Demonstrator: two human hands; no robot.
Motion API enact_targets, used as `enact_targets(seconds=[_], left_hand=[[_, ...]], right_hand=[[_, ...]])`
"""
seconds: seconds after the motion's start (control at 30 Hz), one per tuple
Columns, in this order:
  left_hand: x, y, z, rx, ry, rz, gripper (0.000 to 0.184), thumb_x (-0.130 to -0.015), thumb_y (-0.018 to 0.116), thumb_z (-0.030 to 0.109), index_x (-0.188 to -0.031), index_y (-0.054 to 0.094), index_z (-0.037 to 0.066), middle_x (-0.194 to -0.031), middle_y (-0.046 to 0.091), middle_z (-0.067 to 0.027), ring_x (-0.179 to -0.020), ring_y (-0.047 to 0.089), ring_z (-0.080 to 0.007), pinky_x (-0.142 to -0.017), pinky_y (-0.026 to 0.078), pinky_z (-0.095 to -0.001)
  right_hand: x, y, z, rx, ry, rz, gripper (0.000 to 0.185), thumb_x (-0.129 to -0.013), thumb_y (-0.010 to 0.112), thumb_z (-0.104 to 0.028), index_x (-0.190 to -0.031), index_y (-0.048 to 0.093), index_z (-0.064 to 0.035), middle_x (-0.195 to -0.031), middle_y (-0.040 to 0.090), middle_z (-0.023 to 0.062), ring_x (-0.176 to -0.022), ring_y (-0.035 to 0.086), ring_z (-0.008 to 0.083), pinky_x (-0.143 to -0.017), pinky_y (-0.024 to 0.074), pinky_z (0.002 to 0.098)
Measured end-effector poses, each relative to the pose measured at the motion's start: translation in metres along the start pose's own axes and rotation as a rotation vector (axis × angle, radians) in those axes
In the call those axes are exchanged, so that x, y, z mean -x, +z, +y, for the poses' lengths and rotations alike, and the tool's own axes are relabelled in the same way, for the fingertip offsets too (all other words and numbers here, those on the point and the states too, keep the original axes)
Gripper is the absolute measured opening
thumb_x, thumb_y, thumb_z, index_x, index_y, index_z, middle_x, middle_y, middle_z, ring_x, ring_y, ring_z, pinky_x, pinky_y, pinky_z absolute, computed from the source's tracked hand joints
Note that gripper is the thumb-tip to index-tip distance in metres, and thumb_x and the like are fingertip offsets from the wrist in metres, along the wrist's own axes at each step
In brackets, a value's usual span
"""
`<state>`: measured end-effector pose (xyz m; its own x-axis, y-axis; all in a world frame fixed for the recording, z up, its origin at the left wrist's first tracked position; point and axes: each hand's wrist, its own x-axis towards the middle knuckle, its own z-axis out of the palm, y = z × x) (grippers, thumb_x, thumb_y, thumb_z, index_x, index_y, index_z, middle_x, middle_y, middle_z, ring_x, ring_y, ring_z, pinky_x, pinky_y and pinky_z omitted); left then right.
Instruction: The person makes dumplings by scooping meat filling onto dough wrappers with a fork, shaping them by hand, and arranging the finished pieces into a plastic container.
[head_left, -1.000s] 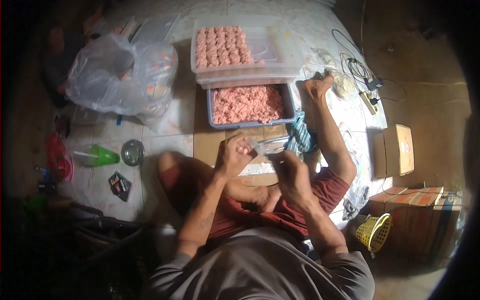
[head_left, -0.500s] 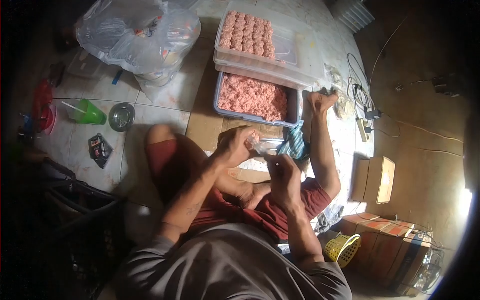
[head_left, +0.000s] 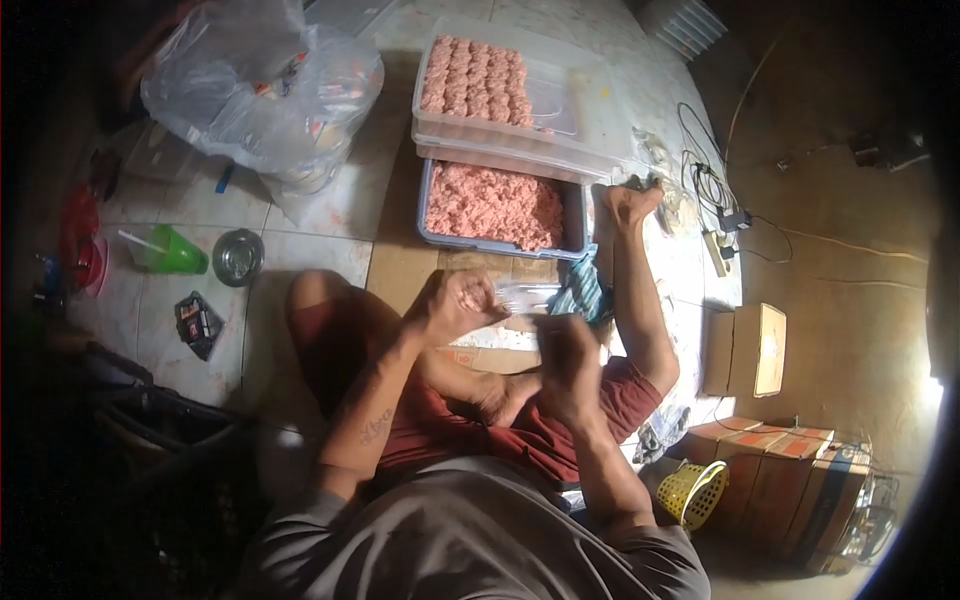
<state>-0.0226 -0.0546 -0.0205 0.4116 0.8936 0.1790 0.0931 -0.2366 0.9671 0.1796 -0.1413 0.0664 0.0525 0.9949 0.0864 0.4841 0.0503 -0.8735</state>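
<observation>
My left hand [head_left: 464,303] is held over my crossed legs with its fingers curled closed. Pinkish bits show at those fingers, but what they grip is not clear. My right hand [head_left: 568,358], blurred, is a closed fist just to the right and nearer my body. Between the two hands lies a shiny strip of clear plastic [head_left: 528,297]; whether either hand touches it is hard to tell. Beyond them stands a blue-grey tub [head_left: 424,215] of pink ground meat [head_left: 495,203]. A clear plastic container [head_left: 590,110] rests on its far side, holding rows of shaped meat portions [head_left: 474,82].
A striped cloth [head_left: 578,290] lies by the tub's near right corner. At left are a green cup [head_left: 180,250], a glass ashtray [head_left: 238,257] and a large plastic bag [head_left: 255,110]. Cables [head_left: 705,185], cardboard boxes [head_left: 745,350] and a yellow basket [head_left: 690,492] are at right.
My left hand has shifted slightly left and turned, widening the gap to my right hand. The right fist has moved a little nearer my body. The view has tilted slightly.
</observation>
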Motion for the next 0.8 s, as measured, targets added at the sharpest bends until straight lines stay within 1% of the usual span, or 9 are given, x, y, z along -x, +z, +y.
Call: enact_targets(seconds=[0.03,0.1,0.2,0.4,0.5,0.6,0.7,0.77,0.8], left_hand=[[0.0,0.002,0.001,-0.069,-0.003,-0.028,0.032,-0.078,0.088,0.01,-0.098,0.065,0.002,-0.089,0.069,-0.0021,-0.082,0.061,-0.0053,-0.074,0.052,-0.0242],[0.003,0.01,-0.008,0.032,-0.056,0.232,0.042,-0.075,0.092,0.024,-0.097,0.065,0.002,-0.08,0.065,-0.0047,-0.075,0.062,-0.0136,-0.068,0.051,-0.0296],[0.014,-0.017,0.01,-0.019,-0.214,0.096,0.042,-0.076,0.092,0.025,-0.097,0.064,0.001,-0.08,0.065,-0.0031,-0.072,0.058,-0.0119,-0.067,0.051,-0.0301],[0.016,-0.01,0.023,-0.08,-0.26,0.126,0.048,-0.077,0.091,0.031,-0.103,0.064,0.002,-0.085,0.067,-0.0035,-0.076,0.061,-0.0113,-0.07,0.053,-0.0285],[0.015,-0.007,0.026,-0.018,-0.162,0.132,0.054,-0.085,0.084,0.038,-0.116,0.062,-0.001,-0.094,0.067,-0.0052,-0.084,0.063,-0.0096,-0.078,0.053,-0.026],[-0.003,0.002,0.015,0.564,-0.299,0.039,0.045,-0.095,0.073,0.039,-0.115,0.064,-0.001,-0.102,0.066,-0.0059,-0.095,0.063,-0.0143,-0.089,0.053,-0.0299],[-0.024,0.002,0.042,0.239,-0.154,0.093,0.049,-0.101,0.061,0.045,-0.118,0.064,-0.001,-0.103,0.065,-0.0051,-0.095,0.062,-0.0134,-0.09,0.051,-0.0296],[-0.034,0.002,0.061,0.358,-0.212,0.006,0.056,-0.102,0.057,0.047,-0.127,0.06,-0.004,-0.112,0.067,-0.0073,-0.104,0.061,-0.0157,-0.092,0.05,-0.031],[-0.041,0.005,0.058,0.399,-0.161,0.008,0.058,-0.103,0.056,0.047,-0.13,0.058,-0.004,-0.115,0.067,-0.0079,-0.107,0.061,-0.0156,-0.093,0.049,-0.0304]], right_hand=[[-0.006,0.006,-0.013,0.147,-0.083,-0.109,0.014,-0.095,0.063,0.002,-0.108,0.066,0.0021,-0.086,0.064,0.0123,-0.077,0.061,0.0176,-0.069,0.049,0.0318],[-0.016,0.013,0.006,0.23,-0.277,-0.01,0.012,-0.092,0.065,0.003,-0.104,0.064,0.0013,-0.083,0.06,0.0165,-0.075,0.062,0.0289,-0.068,0.0493,0.0362],[-0.042,0.003,0.023,0.319,-0.225,0.19,0.013,-0.09,0.06,0.004,-0.102,0.06,0.0001,-0.092,0.061,0.0204,-0.083,0.062,0.0428,-0.072,0.0505,0.0471],[-0.104,0.001,0.106,0.644,-0.103,0.178,0.019,-0.094,0.05,-0.004,-0.113,0.055,0.0,-0.102,0.061,0.0276,-0.086,0.064,0.0491,-0.073,0.0534,0.0549],[-0.133,-0.024,0.093,0.672,-0.054,0.075,0.019,-0.096,0.049,-0.011,-0.096,0.064,0.0,-0.102,0.062,0.0274,-0.084,0.065,0.0481,-0.07,0.0537,0.0548],[-0.15,-0.032,0.103,1.007,-0.206,0.017,0.021,-0.096,0.052,-0.014,-0.087,0.067,-0.0035,-0.102,0.065,0.0254,-0.086,0.064,0.0443,-0.071,0.0534,0.0511],[-0.139,-0.024,0.049,0.359,-0.438,-0.077,0.033,-0.093,0.064,-0.019,-0.119,0.067,0.0005,-0.109,0.067,0.0281,-0.105,0.062,0.0441,-0.093,0.051,0.0503],[-0.124,-0.017,-0.003,0.272,-0.223,-0.311,0.034,-0.091,0.067,-0.02,-0.117,0.067,0.0022,-0.121,0.063,0.0284,-0.109,0.062,0.0424,-0.099,0.0509,0.0468],[-0.125,-0.014,-0.007,0.34,-0.379,-0.327,0.031,-0.091,0.067,-0.019,-0.113,0.069,0.0021,-0.121,0.064,0.0263,-0.109,0.062,0.0414,-0.1,0.0505,0.0474]])
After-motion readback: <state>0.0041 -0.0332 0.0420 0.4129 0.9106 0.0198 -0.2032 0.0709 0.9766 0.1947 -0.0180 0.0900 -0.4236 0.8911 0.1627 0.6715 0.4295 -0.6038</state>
